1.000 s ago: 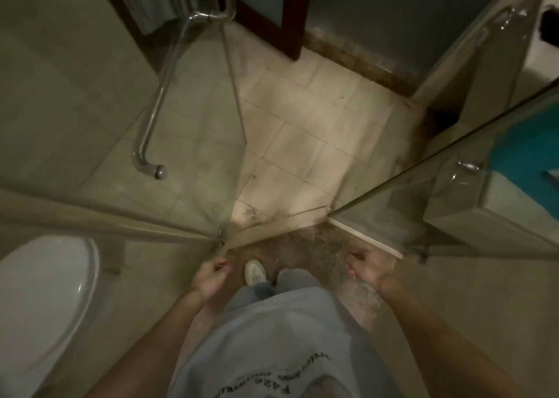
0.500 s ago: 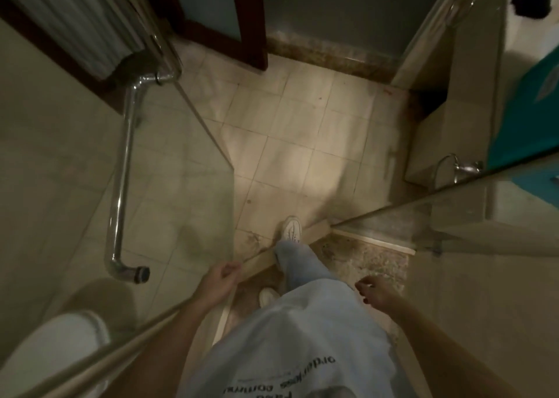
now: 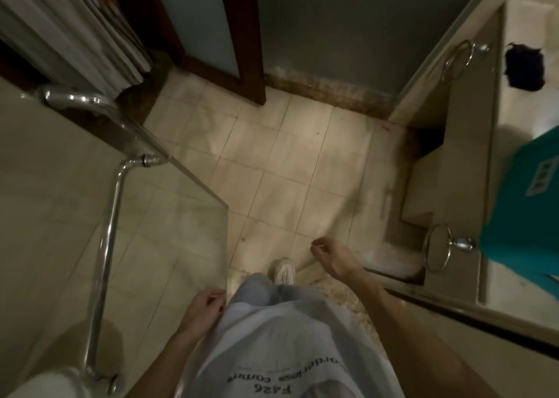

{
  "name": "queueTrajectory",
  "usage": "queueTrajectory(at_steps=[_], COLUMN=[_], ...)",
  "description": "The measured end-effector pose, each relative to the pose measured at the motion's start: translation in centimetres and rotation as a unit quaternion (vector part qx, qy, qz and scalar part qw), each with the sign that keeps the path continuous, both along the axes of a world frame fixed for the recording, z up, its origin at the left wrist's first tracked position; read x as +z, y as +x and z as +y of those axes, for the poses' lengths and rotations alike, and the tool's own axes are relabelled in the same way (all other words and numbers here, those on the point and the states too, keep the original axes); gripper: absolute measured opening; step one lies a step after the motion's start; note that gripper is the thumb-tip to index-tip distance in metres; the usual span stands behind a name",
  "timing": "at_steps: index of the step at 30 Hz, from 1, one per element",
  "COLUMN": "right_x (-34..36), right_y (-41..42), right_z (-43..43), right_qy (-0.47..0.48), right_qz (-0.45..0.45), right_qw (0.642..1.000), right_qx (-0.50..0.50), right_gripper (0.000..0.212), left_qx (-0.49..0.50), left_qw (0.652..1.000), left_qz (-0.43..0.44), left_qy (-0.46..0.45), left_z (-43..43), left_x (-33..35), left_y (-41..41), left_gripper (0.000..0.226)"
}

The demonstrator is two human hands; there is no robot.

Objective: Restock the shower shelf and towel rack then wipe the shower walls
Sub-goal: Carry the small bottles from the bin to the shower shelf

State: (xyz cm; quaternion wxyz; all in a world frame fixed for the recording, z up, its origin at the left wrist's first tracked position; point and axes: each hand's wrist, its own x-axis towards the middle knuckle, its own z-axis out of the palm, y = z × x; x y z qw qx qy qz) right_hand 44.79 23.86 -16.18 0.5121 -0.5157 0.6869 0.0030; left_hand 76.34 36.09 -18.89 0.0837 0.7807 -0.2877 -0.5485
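Glass door [image 3: 169, 216] of the shower stands on my left in the head view, its free edge running down toward the left grip [image 3: 207, 308]. That grip sits low by my hip, fingers curled right at the foot of that edge. I cannot tell whether they clasp the glass or only lie against it. The right grip [image 3: 332, 258] hangs out in front on a bare, nearly straight arm, fingers loosely bent, released, nothing in it. A chrome handle [image 3: 106, 261] runs down the door, well left of the left grip.

Below me is a pale tiled floor [image 3: 287, 162], with one white shoe [image 3: 284, 272] planted on it between the two grips. A dark wooden door frame [image 3: 242, 50] stands at the far side. On the right a beige desk [image 3: 526, 119] carries a teal box [image 3: 523, 216] and a small dark lump [image 3: 524, 71]. A towel ring [image 3: 437, 246] hangs on its side, near the right grip but apart from it.
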Motion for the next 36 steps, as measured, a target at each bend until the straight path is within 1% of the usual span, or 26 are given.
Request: queueTrajectory(at_steps=[2, 6, 11, 15, 18, 22, 24, 26, 31, 34, 36], right_x=[0.8, 0.0, -1.2, -2.9, -4.0, -5.6, -6.9, -7.4, -5.1, -6.1, -9.5], right_y=[0.0, -1.9, -4.8, -6.1, -6.8, -7.7, -7.9, -7.8, -7.0, -7.6, -8.7], right_z=[-1.1, -1.7, -0.9, -0.7, -1.7, -2.9, -2.7, -3.0, -5.3, -6.2, -5.9], right_qy=[0.002, 0.019, 0.050, 0.068, 0.071, 0.077, 0.092, 0.105, 0.109, 0.108, 0.097], right_qz=[-0.006, -0.003, 0.023, 0.025, 0.017, 0.001, 0.011, 0.018, 0.006, -0.005, -0.022], right_qw=[1.000, 0.999, 0.992, 0.979, 0.956, 0.913, 0.888, 0.876, 0.841, 0.826, 0.822], right_qx=[-0.013, -0.043, -0.117, -0.192, -0.283, -0.401, -0.449, -0.470, -0.530, -0.553, -0.560], right_gripper=[0.036, 0.037, 0.035, 0.030, 0.026, 0.015, 0.023, 0.027, 0.018, 0.020, 0.019], left_qx=[0.010, 0.011, -0.053, -0.121, -0.191, -0.304, -0.353, -0.387, -0.445, -0.469, -0.485], left_qw=[1.000, 1.000, 0.998, 0.991, 0.980, 0.953, 0.935, 0.921, 0.891, 0.879, 0.871], left_qz=[0.003, -0.008, -0.035, -0.029, -0.016, 0.015, 0.019, 0.027, 0.065, 0.070, 0.065], left_qy=[-0.007, 0.010, 0.026, 0.054, 0.044, 0.017, 0.003, -0.020, -0.065, -0.060, -0.039], left_z=[-1.7, -4.5, -9.6, -16.8, -24.1, -34.2, -38.5, -42.4, -48.9, -50.7, -51.2], left_x=[0.4, 0.6, 0.3, -0.9, -1.5, -1.9, -1.2, -0.4, 1.1, 0.8, 0.1], left_y=[-0.2, 0.2, 0.6, -0.2, -2.3, -6.9, -9.2, -11.9, -17.1, -19.0, -19.8], left_gripper=[0.012, 0.012, 0.013, 0.015, 0.015, 0.015, 0.014, 0.012, 0.015, 0.015, 0.014])
